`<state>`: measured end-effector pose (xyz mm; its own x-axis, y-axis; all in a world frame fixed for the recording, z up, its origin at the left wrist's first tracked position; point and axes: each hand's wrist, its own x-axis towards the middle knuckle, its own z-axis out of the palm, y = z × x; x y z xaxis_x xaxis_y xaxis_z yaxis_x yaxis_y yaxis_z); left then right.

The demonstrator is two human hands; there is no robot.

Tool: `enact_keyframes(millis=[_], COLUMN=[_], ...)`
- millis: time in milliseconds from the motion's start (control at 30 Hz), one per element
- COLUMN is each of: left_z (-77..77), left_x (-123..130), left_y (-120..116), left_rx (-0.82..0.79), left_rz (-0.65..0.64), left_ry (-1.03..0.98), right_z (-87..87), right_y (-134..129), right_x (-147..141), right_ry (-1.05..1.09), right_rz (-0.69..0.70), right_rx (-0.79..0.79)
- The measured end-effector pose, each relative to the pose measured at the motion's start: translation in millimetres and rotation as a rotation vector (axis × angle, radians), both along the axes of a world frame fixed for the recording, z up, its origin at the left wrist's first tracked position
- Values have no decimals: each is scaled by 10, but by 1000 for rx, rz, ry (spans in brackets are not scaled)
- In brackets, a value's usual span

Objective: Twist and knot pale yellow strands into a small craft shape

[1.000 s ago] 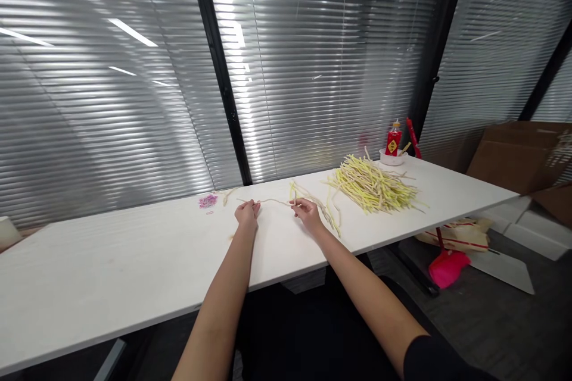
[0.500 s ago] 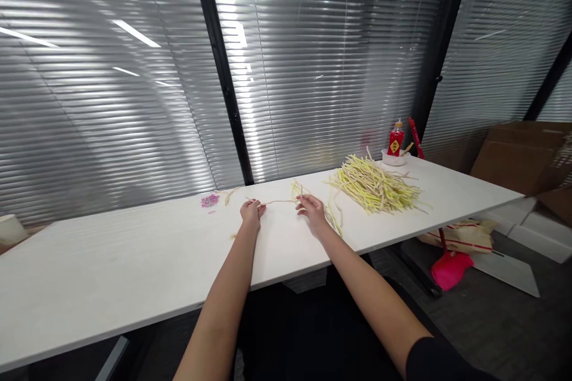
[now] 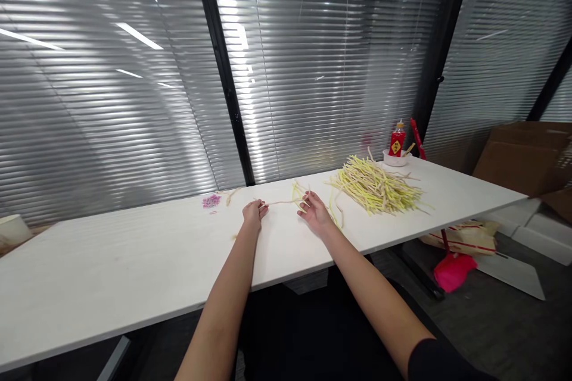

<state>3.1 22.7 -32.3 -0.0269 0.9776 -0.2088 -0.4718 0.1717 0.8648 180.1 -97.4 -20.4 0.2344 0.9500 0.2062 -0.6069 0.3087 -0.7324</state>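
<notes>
Pale strand point(image 3: 281, 202) stretched between left hand point(image 3: 253, 214) and right hand point(image 3: 316, 212)

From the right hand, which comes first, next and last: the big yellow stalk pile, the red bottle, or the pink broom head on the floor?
Going out from the right hand:
1. Yellow stalk pile, on the table just to its right.
2. Red bottle, behind the pile at the table's back edge.
3. Pink broom head, on the floor past the table's right end.

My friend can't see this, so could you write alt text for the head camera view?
Two bare hands, left hand and right hand, stretch a thin pale strand over a white table. A pile of yellow strands lies right, pink bits left.
</notes>
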Motion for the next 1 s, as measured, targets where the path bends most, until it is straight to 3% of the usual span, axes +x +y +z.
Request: enact_keyframes(millis=[267, 1000], left_z=[45, 74], left_x=[-14, -21], left_y=[-38, -50], left_rx=[-4, -9], left_rz=[-63, -82], left_ry=[16, 33], right_z=[8, -15], right_y=[-11, 30], right_x=[43, 50], right_ry=[287, 298], right_rz=[153, 30], right_rx=[15, -21])
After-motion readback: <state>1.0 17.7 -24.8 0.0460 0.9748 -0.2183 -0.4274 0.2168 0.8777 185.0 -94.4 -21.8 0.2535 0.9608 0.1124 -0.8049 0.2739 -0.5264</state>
